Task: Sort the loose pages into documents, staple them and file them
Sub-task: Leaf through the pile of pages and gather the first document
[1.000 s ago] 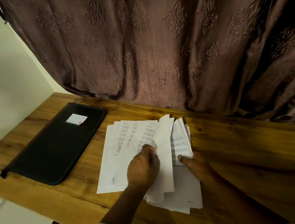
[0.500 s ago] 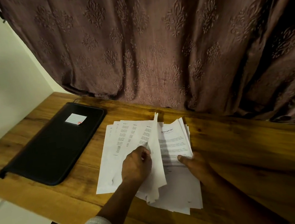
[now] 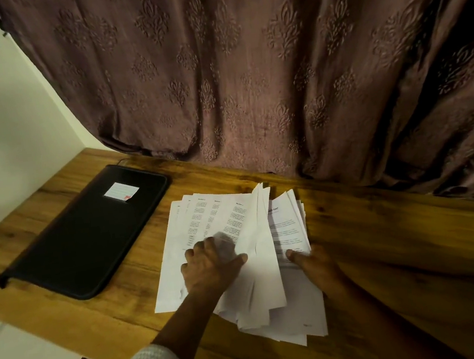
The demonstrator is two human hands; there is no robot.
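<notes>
Compared with half a second ago, the left hand [image 3: 210, 267] has splayed its thumb to the right across the lifted sheet, which now hides more of the heading beneath. Its fingers are curled, grasping the loose white printed paper pages [image 3: 204, 213] fanned at the centre of the brown wooden desk [image 3: 386, 235]. The pages' long axis runs from the bottom of the frame to the top, with the headings at the far end, toward the brown patterned curtain [image 3: 246, 73]. The right hand [image 3: 314, 262] lays its thumb on the right-hand pile; its fingers are hidden, so I cannot tell its grip. A flat black zip folder [image 3: 87, 233] lies at centre left.
</notes>
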